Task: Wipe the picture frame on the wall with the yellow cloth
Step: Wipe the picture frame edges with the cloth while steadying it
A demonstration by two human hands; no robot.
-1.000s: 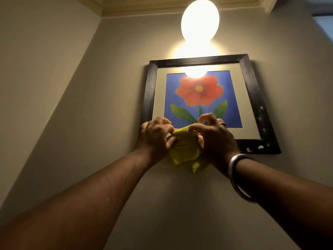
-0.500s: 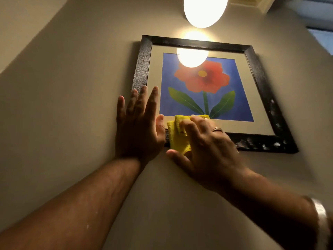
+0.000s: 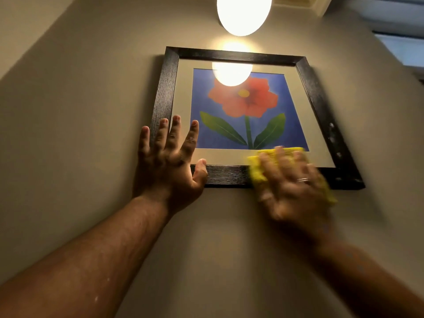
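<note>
A black picture frame [image 3: 231,55] hangs on the beige wall, holding a red flower on blue. My left hand [image 3: 169,161] lies flat with fingers spread over the frame's lower left corner, thumb on the bottom bar. My right hand [image 3: 291,187], blurred by motion, presses the yellow cloth [image 3: 258,171] against the bottom bar, right of the middle. The cloth shows above the fingertips and at both sides of the hand. White specks dot the frame's right bar and lower right corner [image 3: 332,138].
A glowing round lamp [image 3: 244,13] hangs just above the frame and reflects in the glass. A wall corner runs up at the left [image 3: 29,53]. A window or opening shows at the upper right [image 3: 403,49].
Both hands held the bunched cloth a second ago. The left hand then went flat on the frame's corner, and the right hand has slid the cloth rightwards along the bottom bar.
</note>
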